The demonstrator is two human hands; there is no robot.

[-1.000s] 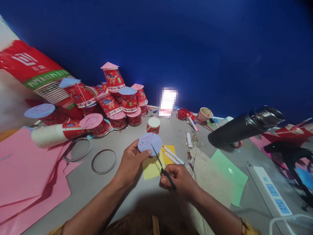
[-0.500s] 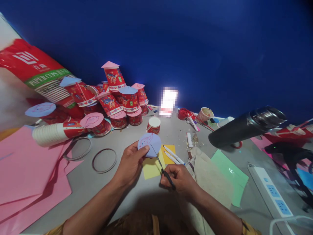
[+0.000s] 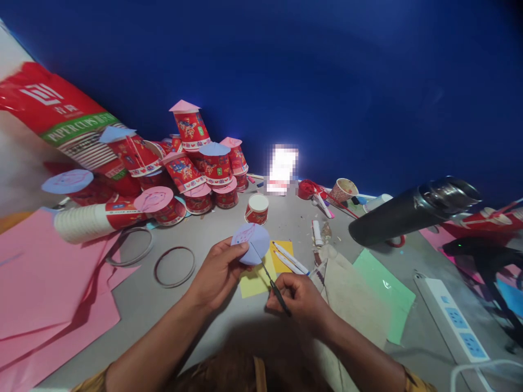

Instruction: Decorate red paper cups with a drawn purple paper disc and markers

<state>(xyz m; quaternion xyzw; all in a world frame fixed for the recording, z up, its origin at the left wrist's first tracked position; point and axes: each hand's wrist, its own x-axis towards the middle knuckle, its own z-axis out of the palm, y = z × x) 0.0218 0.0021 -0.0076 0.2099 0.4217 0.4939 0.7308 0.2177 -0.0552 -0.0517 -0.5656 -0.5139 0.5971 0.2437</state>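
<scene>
A pale blue paper disc (image 3: 257, 247) with pink pen marks is pinched at its left edge by my left hand (image 3: 218, 268), thumb on top. My right hand (image 3: 295, 296) is closed around the dark handles of a pair of scissors (image 3: 279, 296). Their thin blades reach up and left into the lower part of the disc, where a cut line runs toward its middle. Beneath the disc lies a yellow paper sheet (image 3: 252, 283). An upside-down red paper cup (image 3: 257, 208) stands just beyond it.
Red cups with paper tops (image 3: 188, 128) are stacked at back left. Pink paper sheets (image 3: 36, 283) and a tape ring (image 3: 174, 267) lie left. Markers (image 3: 291, 259), a black thermos (image 3: 400, 215), green paper (image 3: 388, 294) and a power strip (image 3: 453, 316) are to the right.
The scissor blades have closed together on the disc, and a cut line now shows in it. The disc is slightly tilted; both hands stay nearly in place.
</scene>
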